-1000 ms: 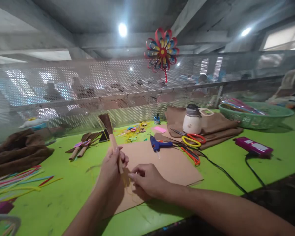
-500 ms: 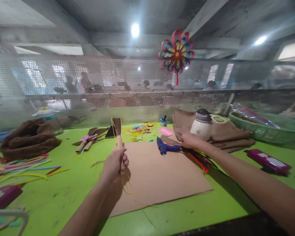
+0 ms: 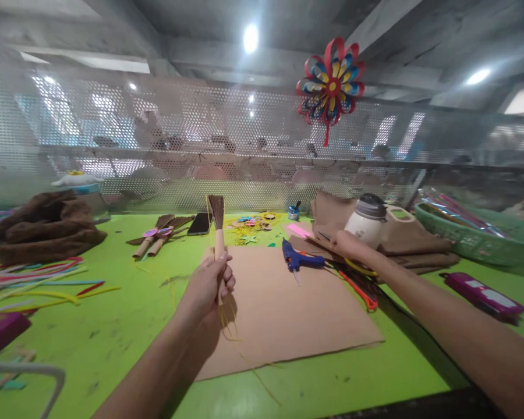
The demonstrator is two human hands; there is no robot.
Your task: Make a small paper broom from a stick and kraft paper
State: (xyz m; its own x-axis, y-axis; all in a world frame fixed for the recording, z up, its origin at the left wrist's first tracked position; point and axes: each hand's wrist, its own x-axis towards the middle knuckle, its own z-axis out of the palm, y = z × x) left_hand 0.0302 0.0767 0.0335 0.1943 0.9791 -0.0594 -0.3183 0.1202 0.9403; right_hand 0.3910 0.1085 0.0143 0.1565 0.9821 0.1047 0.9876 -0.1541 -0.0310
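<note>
My left hand (image 3: pixel 212 285) is closed around the tan handle of a small upright broom (image 3: pixel 217 215) with a brown fringed head. Thin yellow string runs along the broom and trails down over a brown cardboard sheet (image 3: pixel 288 314). Over on the right, my right hand (image 3: pixel 348 244) is closed near the white jug's base. A thin grey pointed tip (image 3: pixel 325 236) pokes out from its fingers, and a yellow curved piece (image 3: pixel 360 267) shows under the wrist; the tool's kind is mostly hidden. A blue glue gun (image 3: pixel 303 261) lies on the cardboard beside this hand.
Behind are two similar brooms (image 3: pixel 157 234), a phone (image 3: pixel 199 223), small cutouts (image 3: pixel 253 223) and a blue jar (image 3: pixel 294 212). A white jug (image 3: pixel 367 221), brown cloth (image 3: pixel 419 247), green basket (image 3: pixel 475 233), orange-handled tool (image 3: pixel 363 292) and purple device (image 3: pixel 484 295) lie right.
The view has shifted slightly. My left hand still holds the broom upright. My right hand stays beside the jug, and the grey tip shows more clearly from its fingers.
</note>
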